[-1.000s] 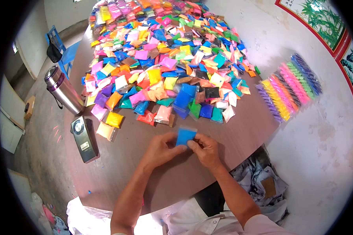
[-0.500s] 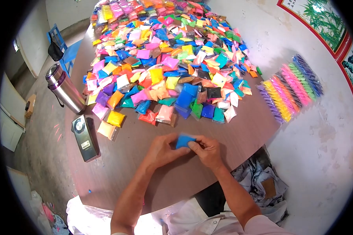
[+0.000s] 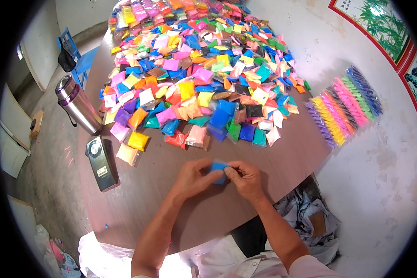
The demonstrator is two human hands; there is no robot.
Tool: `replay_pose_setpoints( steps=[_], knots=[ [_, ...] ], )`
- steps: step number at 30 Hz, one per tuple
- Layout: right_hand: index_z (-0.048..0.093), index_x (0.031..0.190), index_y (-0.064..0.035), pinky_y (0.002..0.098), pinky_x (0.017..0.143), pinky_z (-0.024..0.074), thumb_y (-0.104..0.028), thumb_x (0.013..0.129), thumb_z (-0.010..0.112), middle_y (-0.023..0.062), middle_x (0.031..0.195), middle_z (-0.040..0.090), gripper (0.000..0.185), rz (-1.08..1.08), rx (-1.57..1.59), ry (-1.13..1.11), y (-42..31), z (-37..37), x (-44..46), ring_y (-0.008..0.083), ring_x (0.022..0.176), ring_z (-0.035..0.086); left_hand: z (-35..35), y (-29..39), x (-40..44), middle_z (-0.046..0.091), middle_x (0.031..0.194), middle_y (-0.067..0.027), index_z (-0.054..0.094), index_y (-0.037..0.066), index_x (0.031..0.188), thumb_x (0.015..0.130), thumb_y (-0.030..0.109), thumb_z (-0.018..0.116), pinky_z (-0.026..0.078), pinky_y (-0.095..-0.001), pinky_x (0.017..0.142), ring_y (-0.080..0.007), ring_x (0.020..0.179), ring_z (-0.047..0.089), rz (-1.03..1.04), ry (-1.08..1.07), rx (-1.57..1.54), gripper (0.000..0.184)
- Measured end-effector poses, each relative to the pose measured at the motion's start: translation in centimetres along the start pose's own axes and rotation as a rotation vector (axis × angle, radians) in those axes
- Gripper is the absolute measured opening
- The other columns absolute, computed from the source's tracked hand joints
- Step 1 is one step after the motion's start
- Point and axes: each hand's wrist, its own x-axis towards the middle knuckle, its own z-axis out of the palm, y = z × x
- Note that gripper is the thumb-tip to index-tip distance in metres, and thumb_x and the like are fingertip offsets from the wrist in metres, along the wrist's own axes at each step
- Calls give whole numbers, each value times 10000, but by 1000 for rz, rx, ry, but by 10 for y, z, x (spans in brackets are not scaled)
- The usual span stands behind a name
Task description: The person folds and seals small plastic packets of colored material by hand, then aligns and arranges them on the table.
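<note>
Between my two hands, over the near part of the brown table (image 3: 143, 213), is a small blue packet (image 3: 219, 174). My left hand (image 3: 195, 178) grips its left side, thumb laid across the front. At the packet's right edge, my right hand (image 3: 244, 179) pinches it between thumb and fingers. Just beyond my hands begins a broad heap of small packets in many colours, with a pink packet (image 3: 196, 136), a red packet (image 3: 175, 139) and a green packet (image 3: 233, 130) along its near edge.
A steel thermos (image 3: 78, 105) and a dark box-shaped device with a round dial (image 3: 101, 163) stand at the left. Twisted coloured strips in clear wrap (image 3: 344, 106) lie at the right by the wall. A blue chair (image 3: 81, 60) is beyond the left edge.
The blue packet has turned in my fingers and now sits more upright, with my left thumb further across it. Both hands stay in nearly the same place.
</note>
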Motion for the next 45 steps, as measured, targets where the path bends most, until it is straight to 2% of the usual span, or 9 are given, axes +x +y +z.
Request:
replay_pose_setpoints(
  steps=[6, 11, 14, 18, 26, 29, 32, 37, 45],
  knots=[
    [708, 1079, -8, 259, 766, 529, -83, 955, 730, 10, 946, 704, 147, -3, 23, -30, -14, 5, 0, 79, 865, 643, -5, 3, 1, 663, 809, 24, 730, -1, 975, 925, 206, 804, 486, -245, 663, -39, 762, 575, -16, -18, -12, 225],
    [701, 1069, -14, 259, 745, 524, -80, 945, 722, 19, 916, 701, 142, -16, -154, -25, -17, 1, 0, 83, 845, 643, -5, 10, 1, 680, 819, 21, 743, -4, 987, 943, 187, 779, 498, -246, 678, -45, 767, 595, -26, -19, 61, 199],
    [702, 1054, -19, 258, 733, 520, -80, 942, 717, 18, 895, 696, 128, 6, -105, -35, -14, 2, 0, 84, 827, 641, -4, 4, 1, 702, 842, 9, 753, -5, 1018, 946, 179, 772, 513, -250, 703, -53, 786, 618, -13, 25, -44, 198],
    [703, 1035, -20, 258, 720, 518, -83, 944, 714, 10, 873, 685, 111, -109, -71, -22, -15, 10, 2, 79, 807, 634, -5, -1, 0, 716, 866, 4, 757, -1, 1043, 949, 175, 765, 520, -248, 715, -58, 798, 632, -37, 18, -63, 199],
    [707, 1008, -25, 243, 682, 515, -75, 963, 694, 2, 875, 687, 68, -21, -79, -56, -17, 7, -2, 67, 772, 637, -2, 14, -1, 721, 859, -4, 766, 7, 1005, 952, 177, 760, 517, -251, 680, -67, 762, 631, 4, 36, -60, 179],
    [703, 1027, -15, 248, 675, 520, -71, 971, 685, 15, 880, 690, 81, -55, -89, -34, -10, 10, -3, 76, 759, 637, -4, 14, -2, 721, 865, -5, 771, 7, 991, 953, 167, 752, 519, -259, 693, -72, 774, 635, -9, 49, 25, 166],
    [699, 1051, -7, 251, 681, 524, -81, 974, 694, 21, 882, 687, 107, 29, -39, -13, -37, 18, -5, 85, 766, 639, -4, 10, -2, 722, 864, -8, 774, 10, 994, 955, 164, 747, 526, -267, 713, -75, 795, 638, -23, 50, -109, 161],
    [696, 1080, -4, 255, 673, 531, -103, 980, 703, 17, 883, 682, 141, -11, -26, -32, -14, 6, -4, 87, 769, 640, 0, 9, -1, 716, 882, -9, 769, 8, 1021, 965, 166, 736, 533, -270, 743, -75, 832, 637, -16, 60, -188, 171],
    [708, 1106, 0, 257, 657, 534, -143, 992, 697, 13, 858, 690, 183, -38, -64, -40, -18, 8, -2, 75, 739, 632, -5, -5, 4, 707, 900, -5, 756, 6, 1037, 973, 178, 731, 531, -275, 767, -77, 864, 633, 4, 48, -145, 185]
  ],
)
